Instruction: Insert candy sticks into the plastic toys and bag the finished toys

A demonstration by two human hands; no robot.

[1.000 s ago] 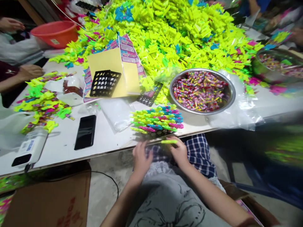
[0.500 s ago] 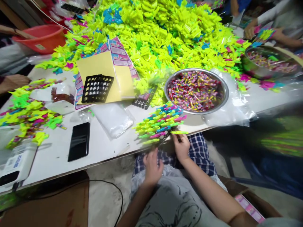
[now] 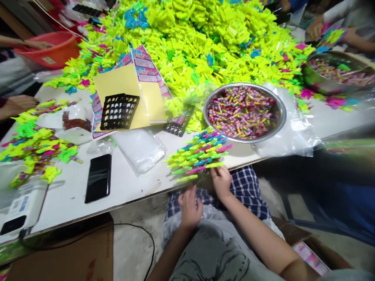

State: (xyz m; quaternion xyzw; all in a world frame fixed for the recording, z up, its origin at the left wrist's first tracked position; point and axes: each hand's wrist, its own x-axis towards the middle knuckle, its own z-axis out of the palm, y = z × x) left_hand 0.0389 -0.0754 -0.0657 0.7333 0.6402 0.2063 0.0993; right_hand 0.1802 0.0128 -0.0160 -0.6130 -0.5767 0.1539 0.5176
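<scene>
Our right hand [image 3: 222,181] has brought its pinched yellow-green plastic piece [image 3: 215,165] to the multicoloured cluster [image 3: 199,151]. We hold our left hand [image 3: 191,208] loosely spread, ungripping, near the table [image 3: 125,185].

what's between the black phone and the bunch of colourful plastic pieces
In the head view, clear plastic bagging lies between the black phone and the bunch of colourful plastic pieces, with white tabletop showing beside it.

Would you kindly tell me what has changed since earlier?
The right hand has moved its yellow-green piece to the near side of the colourful bunch; release is unclear. The bunch has turned, its left end swinging nearer. Another person's hand now reaches over the red basin. The phone and steel bowl stayed put.
</scene>
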